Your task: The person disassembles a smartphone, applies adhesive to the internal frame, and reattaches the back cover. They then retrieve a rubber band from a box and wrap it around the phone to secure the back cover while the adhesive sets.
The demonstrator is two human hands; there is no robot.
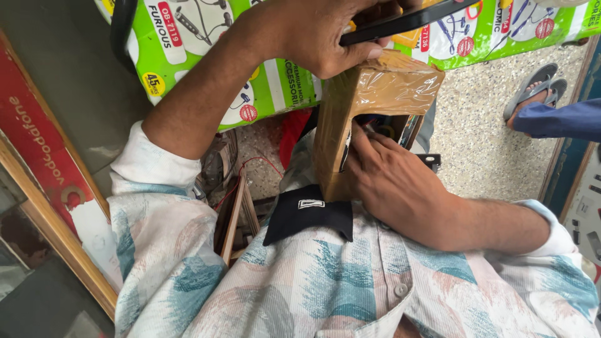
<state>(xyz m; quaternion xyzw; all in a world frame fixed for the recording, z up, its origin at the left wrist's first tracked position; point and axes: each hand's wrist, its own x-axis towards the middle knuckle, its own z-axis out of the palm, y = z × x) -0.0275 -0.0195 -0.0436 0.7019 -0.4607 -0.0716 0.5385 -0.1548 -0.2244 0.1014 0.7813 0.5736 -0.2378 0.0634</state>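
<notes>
Shirt [350,281] below; both hands crowd taped box [375,94] edges.

Even, soft daylight; sharp centre, stretched edges.

Light falls diffusely from above, bright on the speckled floor [488,125] and the green printed banner [206,56], with only faint shadows under the forearms. Glare streaks the clear tape wrapped over the cardboard box [375,87]. The patterned shirt [325,281] close to the lens is slightly soft, and the glass panel [37,281] at lower left is dim. Wide-angle distortion bows the wooden frame [56,231] and stretches the corners.
</notes>
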